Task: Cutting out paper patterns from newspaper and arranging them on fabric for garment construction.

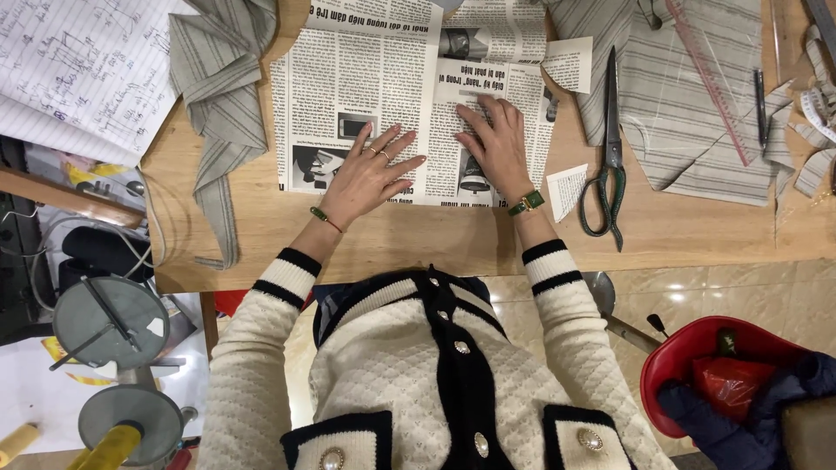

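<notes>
Wooden worktop point(418, 239) under us, and we count one newspaper sheet point(366, 96) spread at its middle, reaching up past the far edge of view. We see one pair of scissors point(610, 148) with dark green handles lying just right of the paper, blades pointing away from us. Two pieces of striped grey fabric: one strip point(218, 104) draped near the left edge, one flat cut piece point(688, 96) toward the right far corner, with a pink ruler point(710, 87) across it. One small paper scrap point(566, 190) sits between newspaper and scissors. One lined notebook page point(78, 70) overhangs the far left corner.

Bare wood runs along the near edge, between the newspaper and us.

Our left hand point(370, 174) lies flat, fingers fanned wide, pressing the newspaper's near part and gripping nothing. Our right hand point(498, 144) is flat too, fingers together, pressing the paper just beside it.
</notes>
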